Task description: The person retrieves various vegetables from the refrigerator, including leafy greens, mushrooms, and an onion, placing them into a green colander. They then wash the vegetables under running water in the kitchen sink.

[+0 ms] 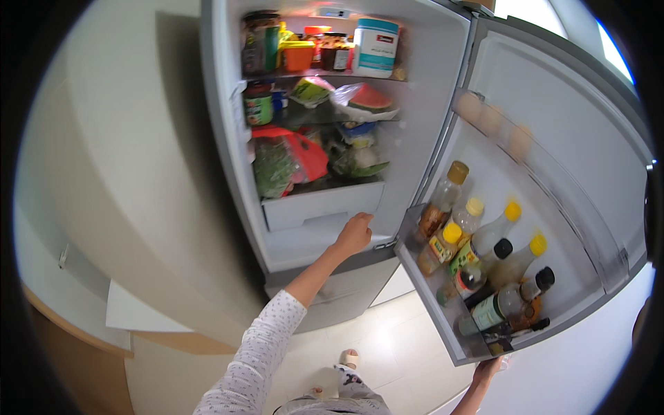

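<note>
My left hand (pixel 355 233) is in front of the lower part of the refrigerator compartment, just below a white drawer (pixel 327 203). Its fingers are partly bent, with a gap between finger and thumb, and nothing shows in them. My right hand (pixel 486 369) is at the bottom edge of the opened refrigerator door (pixel 560 124). Most of its fingers are hidden behind the door, and a small pale item (pixel 505 362) shows beside them, too little visible to name. Closest to that hand is the door's bottom rack (pixel 428 311), filled with several sauce bottles.
A white tub (pixel 374 49) and jars fill the top shelf. Cut watermelon (pixel 369 98) lies on the middle one. Below are a red plastic bag (pixel 308 155) and bagged greens (pixel 273 168). Eggs (pixel 491 120) sit in the upper door rack. A wall (pixel 119 155) stands left.
</note>
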### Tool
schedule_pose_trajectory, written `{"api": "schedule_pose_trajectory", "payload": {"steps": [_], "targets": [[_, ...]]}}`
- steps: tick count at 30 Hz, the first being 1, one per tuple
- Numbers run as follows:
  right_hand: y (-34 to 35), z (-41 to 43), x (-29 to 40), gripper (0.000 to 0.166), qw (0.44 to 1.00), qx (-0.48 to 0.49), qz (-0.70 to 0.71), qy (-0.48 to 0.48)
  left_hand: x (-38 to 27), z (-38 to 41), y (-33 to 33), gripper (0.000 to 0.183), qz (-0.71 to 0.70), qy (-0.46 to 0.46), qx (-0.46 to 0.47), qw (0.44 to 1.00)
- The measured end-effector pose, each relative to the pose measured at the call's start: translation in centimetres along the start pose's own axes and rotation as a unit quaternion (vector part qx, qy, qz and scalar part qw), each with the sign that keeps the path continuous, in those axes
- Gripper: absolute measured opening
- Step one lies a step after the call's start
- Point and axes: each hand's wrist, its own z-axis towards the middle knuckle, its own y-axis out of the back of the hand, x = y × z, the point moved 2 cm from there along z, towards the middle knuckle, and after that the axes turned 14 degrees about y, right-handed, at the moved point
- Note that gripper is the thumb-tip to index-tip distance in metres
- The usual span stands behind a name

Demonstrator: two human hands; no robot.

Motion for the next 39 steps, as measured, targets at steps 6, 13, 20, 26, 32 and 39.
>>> {"api": "schedule_pose_trajectory", "payload": {"steps": [6, 13, 20, 26, 32, 39], "targets": [[-3.8, 4.1, -1.5, 0.045, 0.993, -0.111, -0.027, 0.034, 4.6, 14.4, -4.5, 0.051, 0.076, 0.092, -0.07, 0.99], [-5.4, 8.3, -1.8, 0.044, 0.981, -0.173, -0.081, 0.044, 4.8, 19.6, -8.0, 0.075, 0.191, 0.184, -0.141, 0.954], [-6.7, 9.5, -2.6, 0.043, 0.976, -0.191, -0.097, 0.039, 8.7, 23.8, -6.3, 0.076, 0.135, 0.163, -0.215, 0.954], [-6.4, 9.4, -2.5, 0.042, 0.974, -0.199, -0.101, 0.042, 10.4, 24.6, -7.6, 0.071, 0.107, 0.082, -0.301, 0.944], [-7.0, 9.0, -3.7, 0.041, 0.978, -0.186, -0.085, 0.033, 12.9, 26.1, -6.4, 0.063, 0.128, 0.102, -0.299, 0.94], [-4.6, 8.0, -2.7, 0.04, 0.974, -0.203, -0.091, 0.035, 6.7, 24.9, -0.8, 0.053, -0.186, 0.436, 0.28, 0.835]]}}
